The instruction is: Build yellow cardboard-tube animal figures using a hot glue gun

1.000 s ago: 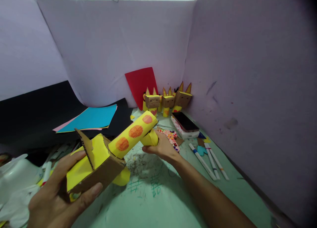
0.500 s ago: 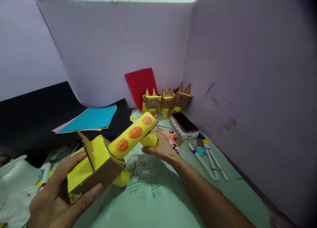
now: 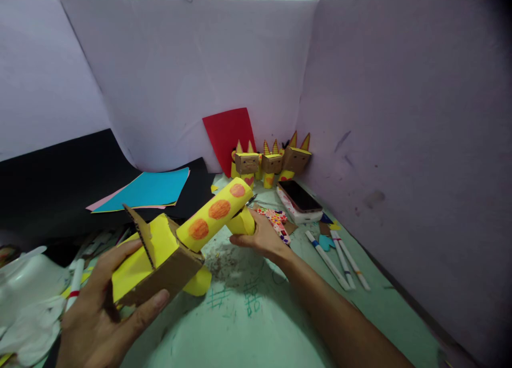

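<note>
A cardboard-and-yellow-paper animal figure (image 3: 168, 277) lies tilted above the table between my hands. Its box-shaped head has a brown cardboard ear standing up, and a yellow paper tube (image 3: 218, 210) with orange spots runs from it up to the right. My left hand (image 3: 108, 304) is wrapped round the box head, thumb below and fingers on the far side. At the tube's far end, my right hand (image 3: 262, 234) grips a short yellow paper piece (image 3: 242, 222) under the tube; the fingertips are partly hidden behind it.
Several similar cardboard-headed figures (image 3: 272, 164) stand at the back before a red sheet (image 3: 230, 130). A phone (image 3: 299, 196) rests on a white pack to the right, near several markers (image 3: 328, 260). Blue paper (image 3: 144, 192) lies on black sheets at left; a white plastic bag (image 3: 30, 298) sits front left.
My left hand and the box head have shifted slightly to the right. My right hand's hold looks the same.
</note>
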A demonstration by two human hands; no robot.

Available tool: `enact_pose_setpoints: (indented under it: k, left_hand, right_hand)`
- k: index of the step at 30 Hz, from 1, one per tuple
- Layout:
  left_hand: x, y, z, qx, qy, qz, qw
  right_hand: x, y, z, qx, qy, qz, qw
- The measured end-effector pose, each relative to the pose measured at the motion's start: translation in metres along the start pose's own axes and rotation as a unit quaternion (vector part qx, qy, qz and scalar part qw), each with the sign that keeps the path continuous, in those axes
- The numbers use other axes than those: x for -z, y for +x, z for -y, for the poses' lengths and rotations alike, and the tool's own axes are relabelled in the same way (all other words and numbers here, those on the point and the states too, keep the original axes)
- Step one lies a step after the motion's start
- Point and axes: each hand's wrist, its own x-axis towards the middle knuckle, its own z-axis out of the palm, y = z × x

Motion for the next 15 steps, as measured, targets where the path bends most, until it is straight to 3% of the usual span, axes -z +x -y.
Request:
enact_pose_setpoints:
  k: [5,9,12,15]
  left_hand:
    - [0.0,0.006,-0.012,0.006,0.013,-0.014,1.0]
    - [-0.005,0.011,-0.019,0.03,0.03,-0.014,0.999]
    - [-0.012,0.014,-0.016,0.0,0.02,0.005,1.0]
    - [-0.019,0.015,-0.007,-0.067,0.064,0.012,0.996]
  right_hand:
    - [0.003,0.0,0.004,0.021,-0.005,-0.015,1.0]
    - [0.007,-0.002,0.017,0.032,-0.007,-0.113,0.993]
    - [0.011,-0.001,0.023,0.055,0.048,-0.196,0.978]
    - [0.015,0.001,0.023,0.064,0.09,-0.234,0.966]
